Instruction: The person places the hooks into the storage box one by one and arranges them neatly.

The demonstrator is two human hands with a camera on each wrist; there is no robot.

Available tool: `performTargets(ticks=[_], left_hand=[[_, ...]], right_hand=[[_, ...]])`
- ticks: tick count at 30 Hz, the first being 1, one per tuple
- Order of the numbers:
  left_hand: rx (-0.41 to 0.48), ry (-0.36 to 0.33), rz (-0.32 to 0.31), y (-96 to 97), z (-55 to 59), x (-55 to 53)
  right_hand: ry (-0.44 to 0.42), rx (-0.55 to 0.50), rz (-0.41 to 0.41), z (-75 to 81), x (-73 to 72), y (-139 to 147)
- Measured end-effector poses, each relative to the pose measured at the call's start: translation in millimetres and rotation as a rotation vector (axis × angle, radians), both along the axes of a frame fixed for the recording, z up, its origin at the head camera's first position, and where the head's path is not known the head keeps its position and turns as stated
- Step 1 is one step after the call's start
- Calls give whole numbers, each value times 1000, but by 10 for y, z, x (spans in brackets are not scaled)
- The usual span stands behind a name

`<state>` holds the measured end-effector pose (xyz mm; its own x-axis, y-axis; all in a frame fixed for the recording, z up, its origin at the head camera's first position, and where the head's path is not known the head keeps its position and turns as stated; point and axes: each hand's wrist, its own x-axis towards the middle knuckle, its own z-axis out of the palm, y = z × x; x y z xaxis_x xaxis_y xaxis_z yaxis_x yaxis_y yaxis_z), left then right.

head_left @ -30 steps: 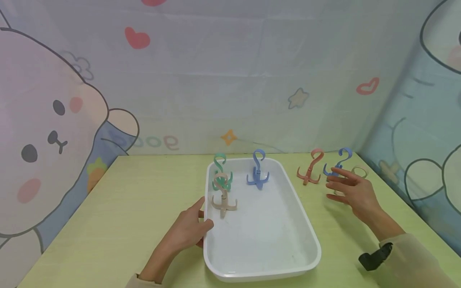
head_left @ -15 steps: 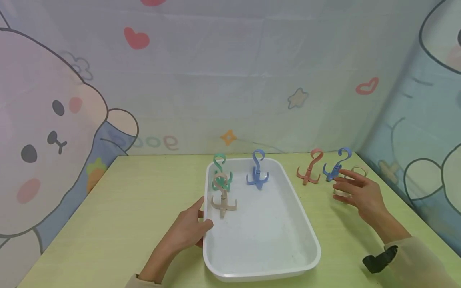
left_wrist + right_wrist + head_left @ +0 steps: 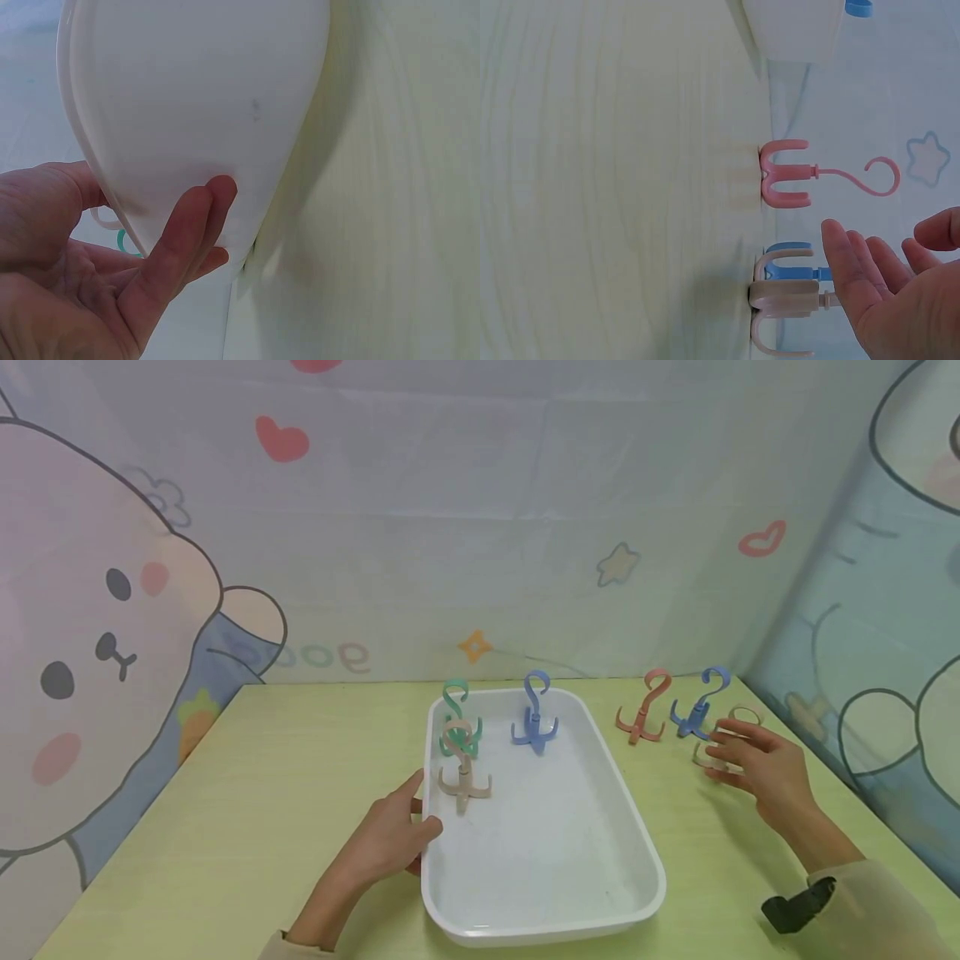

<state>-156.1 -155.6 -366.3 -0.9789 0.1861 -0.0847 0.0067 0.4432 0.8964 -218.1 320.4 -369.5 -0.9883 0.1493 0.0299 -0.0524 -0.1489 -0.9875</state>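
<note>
My left hand [image 3: 390, 835] grips the left side of a white plastic tray [image 3: 555, 860], thumb over the rim and fingers against the outer wall, as the left wrist view shows. Inside the tray stand a green four-claw hook [image 3: 461, 739], a blue hook [image 3: 535, 727] and a beige hook [image 3: 465, 789]. To the tray's right, my right hand [image 3: 776, 777] hovers with fingers apart beside another beige hook [image 3: 784, 296], partly hidden behind it in the head view. Whether the fingers touch this hook, I cannot tell. Nothing is held in that hand.
A red hook [image 3: 641, 718] and a second blue hook [image 3: 692, 718] stand on the yellow table [image 3: 300, 760] near its back right corner. Printed cloth [image 3: 487, 527] rises behind the table and along its right side.
My right hand has shifted slightly right, from in front of the blue hook to the beige hook, uncovering the blue one. The left hand stays on the tray; the hooks stay put.
</note>
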Motion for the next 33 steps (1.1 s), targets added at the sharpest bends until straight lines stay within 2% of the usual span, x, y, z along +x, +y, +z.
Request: performTargets(ticks=[7,18,33], left_hand=[[2,-3,-2,2,0,-9],[6,-7,0,2,2,-6],[8,-10,6,5,12,3]], right_hand=[[22,-24,-15,-5,56,76],[13,-3,-37,-14,91,209],[-21,-27,-182,-32,88,255]])
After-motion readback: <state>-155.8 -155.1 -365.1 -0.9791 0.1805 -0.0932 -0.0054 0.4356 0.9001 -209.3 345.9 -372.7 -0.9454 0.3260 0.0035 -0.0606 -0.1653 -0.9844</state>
